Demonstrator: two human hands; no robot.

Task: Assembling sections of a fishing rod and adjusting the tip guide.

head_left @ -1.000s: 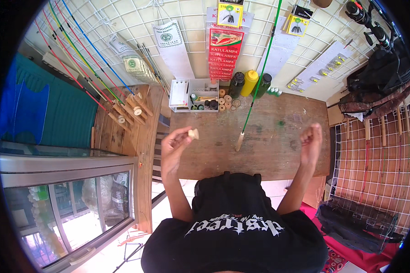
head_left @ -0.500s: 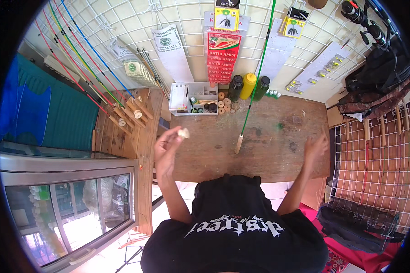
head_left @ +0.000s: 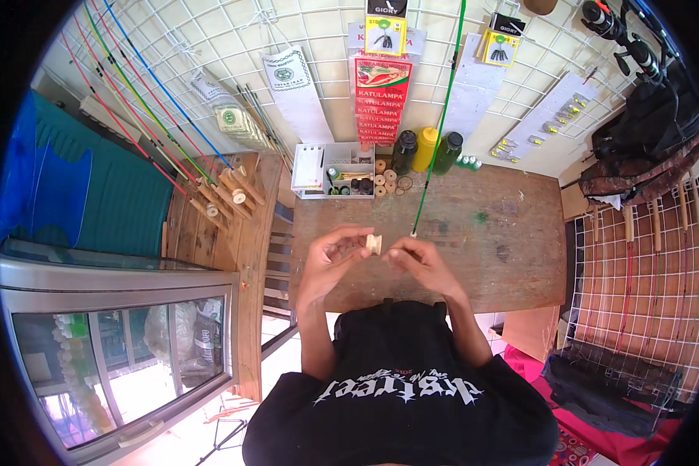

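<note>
Left hand: thumb and fingers pinching small wooden spool, palm partly open. Spool held up in front of the person, over the near half of the worktop. Right hand: just right of spool, fingers bent in toward thumb; can't tell if tips are pressed together or pinching something thin. Contact with spool also can't be told.

Green fishing rod runs from the far wall grid down to the right hand; its near end is hidden behind that hand. Far side of worktop, left to right: white organizer box, cork rings, black bottle, yellow squeeze bottle, dark green bottle.

Step in hand, as judged: two-handed fine work at the spool. To do it well: pinch spool by its rims, not the narrow waist, so the groove stays reachable. Left hand steady, right fingertips doing the small moves close in. Don't squeeze hard; spool looks small and likely to slip or roll if dropped. Right wrist should stay clear of the rod, a bump could shift it. Working lower over the worktop would shorten any drop.
</note>
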